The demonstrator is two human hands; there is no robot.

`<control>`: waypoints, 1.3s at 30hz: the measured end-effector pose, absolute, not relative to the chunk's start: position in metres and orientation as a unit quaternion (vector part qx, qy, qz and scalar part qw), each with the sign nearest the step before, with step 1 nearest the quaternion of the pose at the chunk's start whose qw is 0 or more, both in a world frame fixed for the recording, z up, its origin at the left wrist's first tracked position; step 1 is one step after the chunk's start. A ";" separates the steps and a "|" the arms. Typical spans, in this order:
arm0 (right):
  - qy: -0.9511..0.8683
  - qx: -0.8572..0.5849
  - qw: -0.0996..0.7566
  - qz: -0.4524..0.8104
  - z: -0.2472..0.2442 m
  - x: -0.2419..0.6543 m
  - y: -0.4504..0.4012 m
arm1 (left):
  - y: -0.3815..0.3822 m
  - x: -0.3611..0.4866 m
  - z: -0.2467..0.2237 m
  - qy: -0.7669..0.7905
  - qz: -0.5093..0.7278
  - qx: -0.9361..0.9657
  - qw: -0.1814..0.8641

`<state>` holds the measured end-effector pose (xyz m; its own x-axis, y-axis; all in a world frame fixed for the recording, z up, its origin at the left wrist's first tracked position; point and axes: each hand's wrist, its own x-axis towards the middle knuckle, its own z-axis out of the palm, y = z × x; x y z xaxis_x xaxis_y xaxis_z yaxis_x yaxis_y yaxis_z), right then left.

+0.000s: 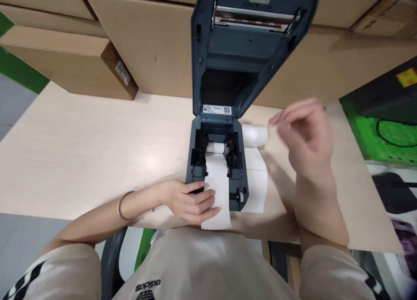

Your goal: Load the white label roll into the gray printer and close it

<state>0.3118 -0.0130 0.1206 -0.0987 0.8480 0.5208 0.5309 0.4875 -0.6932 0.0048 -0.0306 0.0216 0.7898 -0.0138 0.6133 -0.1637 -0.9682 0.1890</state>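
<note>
So I'm standing by this tabletop (130, 143) watching someone at a printer (242, 178) with its lid (239, 52) swung right up. As I read it, the step in hand is keeping the paper strip (219, 174) laid out straight over the front. It comes off the small roll (215, 148) seated between the black holders, runs toward the person and hangs out past the printer's front edge.

The left hand (190, 200) does the steadying: fingers spread across the strip's left side near its free end, touching it from above. Can't tell if the thumb is pinching from underneath, it's hidden. So the paper is right under that grip, with its right half uncovered.

The right hand (308, 139) is up in the air, well apart from the strip, beyond the spare roll (254, 135) beside the printer. It's blurry; thumb and fingers look curled close, but I can't say whether they meet, and I see nothing in them.

Imo the next move calls for keeping that strip flat and square with the left, with no sideways tug, and the right staying clear of the lid.
</note>
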 end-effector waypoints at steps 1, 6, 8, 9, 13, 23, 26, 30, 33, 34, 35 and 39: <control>-0.674 -0.527 0.500 0.133 0.112 0.319 0.004 | -0.033 0.007 0.022 -0.037 0.304 0.937 0.168; -0.672 -0.541 0.419 0.283 0.073 0.332 0.060 | -0.035 0.011 0.022 -0.036 0.267 0.920 0.284; -0.683 -0.522 0.391 0.330 0.068 0.324 0.063 | -0.036 0.013 0.025 -0.049 0.291 0.916 0.272; -0.687 -0.510 0.385 0.346 0.067 0.319 0.062 | -0.036 0.014 0.027 -0.060 0.306 0.914 0.259; -0.705 -0.480 0.391 0.345 0.071 0.307 0.053 | -0.037 0.019 0.033 -0.070 0.311 0.916 0.245; -0.715 -0.499 0.421 0.250 0.071 0.305 0.045 | -0.040 0.022 0.006 -0.028 0.173 0.912 0.372; -0.711 -0.486 0.455 0.226 0.076 0.304 0.032 | -0.041 0.027 -0.015 -0.056 0.307 0.907 0.283; -0.793 -0.415 0.373 0.243 0.097 0.305 0.013 | -0.042 0.015 -0.029 0.044 0.306 0.928 0.208; -0.875 -0.367 0.223 0.222 0.109 0.306 0.003 | -0.044 -0.002 -0.032 0.061 0.301 0.933 0.187; -0.886 -0.367 0.192 0.207 0.111 0.306 0.000 | -0.045 -0.005 -0.034 0.066 0.298 0.933 0.188; -0.893 -0.369 0.171 0.195 0.111 0.306 -0.003 | -0.046 -0.007 -0.037 0.079 0.287 0.935 0.194; -0.903 -0.370 0.135 0.169 0.107 0.304 -0.012 | -0.051 0.001 -0.054 0.125 0.289 0.927 0.203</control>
<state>0.3044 -0.0122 0.1067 -0.6896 0.7145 0.1182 0.6232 0.6686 -0.4058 0.0008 -0.0510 -0.0535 0.8012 0.3495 0.4858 0.1139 -0.8859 0.4496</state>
